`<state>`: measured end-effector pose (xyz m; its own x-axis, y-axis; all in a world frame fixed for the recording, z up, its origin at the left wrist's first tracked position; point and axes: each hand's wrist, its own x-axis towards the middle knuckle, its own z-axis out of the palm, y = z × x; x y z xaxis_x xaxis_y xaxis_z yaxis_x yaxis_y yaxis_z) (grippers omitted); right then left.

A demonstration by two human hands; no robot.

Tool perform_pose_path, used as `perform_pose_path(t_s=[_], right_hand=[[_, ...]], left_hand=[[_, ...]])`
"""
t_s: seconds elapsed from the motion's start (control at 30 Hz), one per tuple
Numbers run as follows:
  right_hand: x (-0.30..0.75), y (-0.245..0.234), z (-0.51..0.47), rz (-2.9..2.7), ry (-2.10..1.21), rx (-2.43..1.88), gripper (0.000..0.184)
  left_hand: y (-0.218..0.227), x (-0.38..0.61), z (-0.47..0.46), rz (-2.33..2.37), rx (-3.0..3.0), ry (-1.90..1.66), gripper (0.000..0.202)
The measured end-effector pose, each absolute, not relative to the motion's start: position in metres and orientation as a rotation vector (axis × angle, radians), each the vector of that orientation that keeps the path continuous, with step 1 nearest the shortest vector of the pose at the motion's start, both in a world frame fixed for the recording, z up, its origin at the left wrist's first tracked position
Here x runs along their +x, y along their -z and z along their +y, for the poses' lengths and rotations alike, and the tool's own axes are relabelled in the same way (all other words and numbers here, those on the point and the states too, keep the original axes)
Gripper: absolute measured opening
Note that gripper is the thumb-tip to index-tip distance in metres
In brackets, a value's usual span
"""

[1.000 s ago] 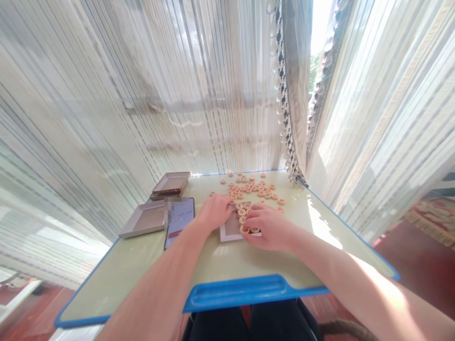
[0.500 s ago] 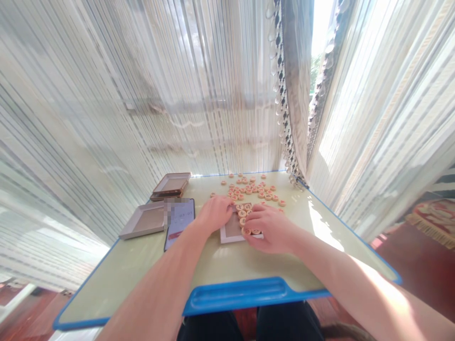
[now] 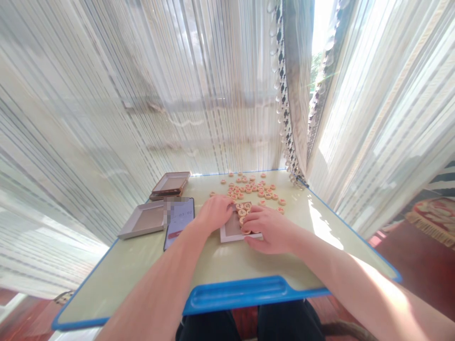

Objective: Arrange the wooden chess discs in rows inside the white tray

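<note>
So my left hand [image 3: 215, 213] is lying loose and palm-down on the 9 o'clock edge of the little white-rimmed tray [image 3: 230, 233]. My right hand [image 3: 272, 229] is curled over the wooden discs [image 3: 243, 209] in it at 3 o'clock, and I can't tell if it's pinching one. The loose discs [image 3: 253, 188] sit at 12 o'clock on the surface [image 3: 227, 265], with the phone [image 3: 179, 220] at 9.

A tray [image 3: 230, 231] is set on the table [image 3: 227, 263], near its middle. Pieces [image 3: 243, 208] are laid in the tray along its far and right sides. The left hand [image 3: 215, 213] is placed on the tray's far left corner, the right hand [image 3: 268, 227] on its right side. Loose pieces [image 3: 254, 188] are scattered behind the tray. A phone [image 3: 179, 220] is laid just left of the tray, a lid [image 3: 142, 220] left of the phone, and a tin [image 3: 170, 184] behind both.
</note>
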<state>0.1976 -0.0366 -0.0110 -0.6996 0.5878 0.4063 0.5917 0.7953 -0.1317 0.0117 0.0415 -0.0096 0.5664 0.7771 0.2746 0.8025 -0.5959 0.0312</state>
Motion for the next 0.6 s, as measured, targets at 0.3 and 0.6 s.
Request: perform_pose_path(t_s=[0.3, 0.6], right_hand=[[0.1977, 0.0107, -0.0366, -2.561, 0.028, -0.872, 0.01], [0.202, 0.0095, -0.0336, -2.453, 0.142, -0.932, 0.013]], left_hand=[[0.0125, 0.0104, 0.0436, -1.34, -2.687, 0.405, 0.027], [0.0094, 0.0105, 0.0418, -1.362, -2.718, 0.39, 0.028]])
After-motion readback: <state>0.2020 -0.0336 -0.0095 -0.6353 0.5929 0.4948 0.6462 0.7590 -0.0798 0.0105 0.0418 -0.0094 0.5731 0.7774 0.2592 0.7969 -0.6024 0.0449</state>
